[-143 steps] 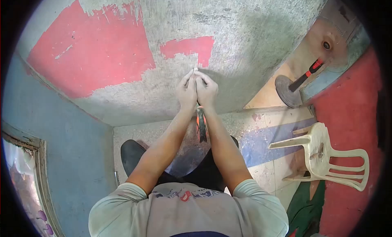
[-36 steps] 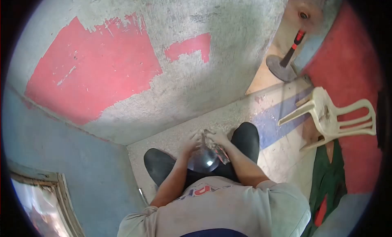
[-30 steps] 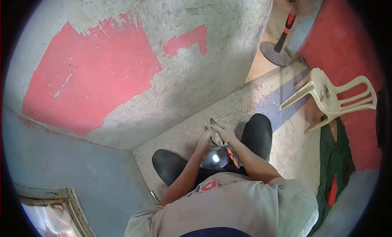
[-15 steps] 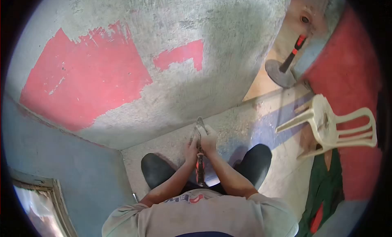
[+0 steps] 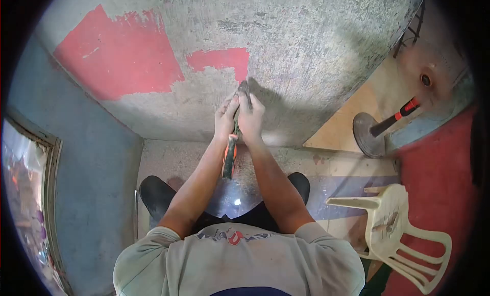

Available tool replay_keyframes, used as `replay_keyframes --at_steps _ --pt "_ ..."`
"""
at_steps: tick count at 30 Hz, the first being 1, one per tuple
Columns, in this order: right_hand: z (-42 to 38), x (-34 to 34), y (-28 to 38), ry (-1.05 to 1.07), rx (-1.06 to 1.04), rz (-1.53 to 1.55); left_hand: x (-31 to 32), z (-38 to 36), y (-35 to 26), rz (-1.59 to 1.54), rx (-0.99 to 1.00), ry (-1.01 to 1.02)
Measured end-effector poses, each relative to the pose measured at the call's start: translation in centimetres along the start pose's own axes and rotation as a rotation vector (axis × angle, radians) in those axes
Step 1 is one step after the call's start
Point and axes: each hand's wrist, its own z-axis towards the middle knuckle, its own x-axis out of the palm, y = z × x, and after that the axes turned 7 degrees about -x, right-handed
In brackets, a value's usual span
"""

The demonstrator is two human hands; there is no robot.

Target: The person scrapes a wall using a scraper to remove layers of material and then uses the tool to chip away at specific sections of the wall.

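Both hands are raised in front of me at the grey, scraped wall (image 5: 306, 56). My left hand (image 5: 225, 117) and my right hand (image 5: 251, 117) are wrapped round the blade part of a scraper (image 5: 229, 158), whose orange and black handle hangs down between my forearms. Its dark tip touches the wall at the lower end of a small pink paint patch (image 5: 222, 58). To the upper left lies a larger pink patch (image 5: 127, 56).
A cream plastic chair (image 5: 390, 219) lies at the right. Behind it stands a round dark base with a red and black handle (image 5: 368, 135). On the left are a blue wall (image 5: 94, 158) and a window frame (image 5: 51, 183).
Both hands have risen with the scraper from low near the floor to the pink patch, and my arms are stretched further out. The view has shifted too.
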Motion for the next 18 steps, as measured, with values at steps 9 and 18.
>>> replay_keyframes --at_steps 9,18 --pt "3.2 0.4 0.3 0.108 -0.064 -0.114 1.2 1.7 -0.5 -0.116 0.215 -0.028" --pt "-0.2 0.7 -6.8 0.052 -0.079 -0.206 -2.6 1.8 3.9 0.030 0.168 -0.155"
